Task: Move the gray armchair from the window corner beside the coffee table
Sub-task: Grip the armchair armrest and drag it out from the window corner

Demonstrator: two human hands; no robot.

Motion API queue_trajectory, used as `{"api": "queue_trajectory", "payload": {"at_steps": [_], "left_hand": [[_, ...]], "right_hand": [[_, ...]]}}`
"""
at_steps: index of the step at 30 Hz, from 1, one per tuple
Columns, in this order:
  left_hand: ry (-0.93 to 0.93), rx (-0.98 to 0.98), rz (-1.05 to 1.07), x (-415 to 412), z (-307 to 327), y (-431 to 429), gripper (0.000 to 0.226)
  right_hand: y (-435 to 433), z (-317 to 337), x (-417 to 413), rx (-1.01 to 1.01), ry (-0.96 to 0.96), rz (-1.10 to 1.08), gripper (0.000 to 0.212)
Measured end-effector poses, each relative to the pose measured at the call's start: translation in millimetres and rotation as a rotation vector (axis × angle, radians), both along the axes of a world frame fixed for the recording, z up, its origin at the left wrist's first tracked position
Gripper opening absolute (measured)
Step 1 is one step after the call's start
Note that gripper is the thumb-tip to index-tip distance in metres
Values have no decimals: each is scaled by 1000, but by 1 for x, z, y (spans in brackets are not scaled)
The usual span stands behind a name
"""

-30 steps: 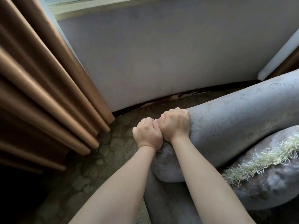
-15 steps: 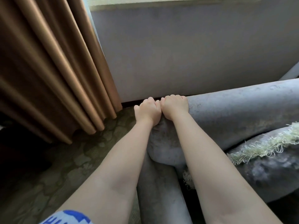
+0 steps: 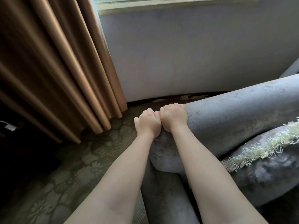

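Well, the pleated brown fabric curtain (image 3: 53, 65) fills ten o'clock. The gray plush armchair (image 3: 234, 113) runs off frame at three o'clock, close under the window wall (image 3: 186, 54). The left hand (image 3: 148, 124) and right hand (image 3: 174, 118), touching, grip its rounded arm end, finger ends hidden behind it.

curtain (image 3: 56, 65) left of armchair (image 3: 234, 113), wall (image 3: 186, 54) behind

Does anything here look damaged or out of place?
Yes: the dark strip at the foot of the wall, beyond the left hand and right hand gripping the gray armchair, looks ragged and blotchy, perhaps worn or stained.
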State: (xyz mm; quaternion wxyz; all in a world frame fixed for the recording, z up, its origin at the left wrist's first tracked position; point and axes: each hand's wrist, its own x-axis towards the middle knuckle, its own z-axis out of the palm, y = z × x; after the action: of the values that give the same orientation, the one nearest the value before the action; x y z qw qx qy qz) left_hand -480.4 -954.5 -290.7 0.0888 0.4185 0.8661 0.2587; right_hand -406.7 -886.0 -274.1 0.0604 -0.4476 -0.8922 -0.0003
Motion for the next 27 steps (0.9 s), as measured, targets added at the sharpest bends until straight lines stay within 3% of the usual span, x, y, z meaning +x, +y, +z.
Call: {"api": "queue_trajectory", "payload": {"at_steps": [9, 15, 18, 21, 24, 27], "left_hand": [[37, 22, 31, -11, -7, 11, 43], [40, -82, -33, -14, -3, 10, 34], [72, -183, -173, -22, 5, 12, 30], [110, -255, -451, -45, 11, 19, 28], [180, -320, -681, -82, 21, 46, 21], [391, -309, -842, -123, 38, 82, 20]], "right_hand": [[8, -10, -12, 85, 256, -62, 47], [11, -12, -12, -49, 129, -43, 37], [13, -6, -10, -87, 46, -50, 30], [15, 1, -13, -153, -68, -58, 29], [21, 10, -33, -234, -199, -203, 30], [31, 22, -66, -274, -251, -403, 36]]}}
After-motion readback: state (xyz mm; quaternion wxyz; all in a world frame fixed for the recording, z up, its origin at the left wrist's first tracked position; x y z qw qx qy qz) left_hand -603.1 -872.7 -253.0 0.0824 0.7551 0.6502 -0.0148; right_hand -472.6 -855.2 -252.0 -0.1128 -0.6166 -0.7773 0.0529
